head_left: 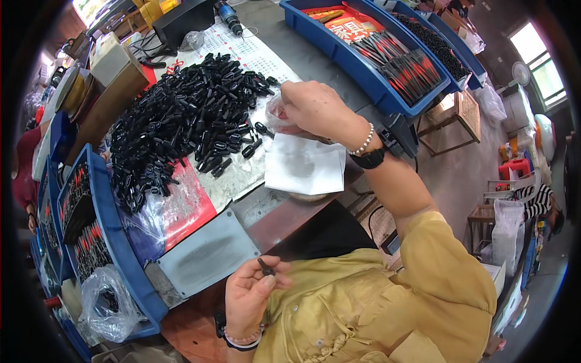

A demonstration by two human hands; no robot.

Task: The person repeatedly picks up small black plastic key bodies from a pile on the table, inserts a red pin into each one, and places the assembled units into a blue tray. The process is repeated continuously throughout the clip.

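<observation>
My left hand (248, 296) is low in front of my yellow shirt, thumb and fingers pinching a small black plastic part (266, 266). My right hand (321, 112) reaches forward past a folded white sheet of paper (305, 172) with a grey smudge. Its curled fingertips are at a clear plastic bag or cup (276, 115) with something reddish in it; what they grip is hidden. Left of that hand spreads a big pile of small black plastic parts (187, 121), several with a loop-shaped end. A grey plate with a dark smear (209, 251) lies between the pile and my left hand.
At the back right, a blue tray (417, 109) holds rows of black-and-red pieces. More blue trays (112, 224) stand on the left, one with a clear plastic bag (109, 302). A blue power screwdriver (229, 17) lies at the far edge. Other people are in the background.
</observation>
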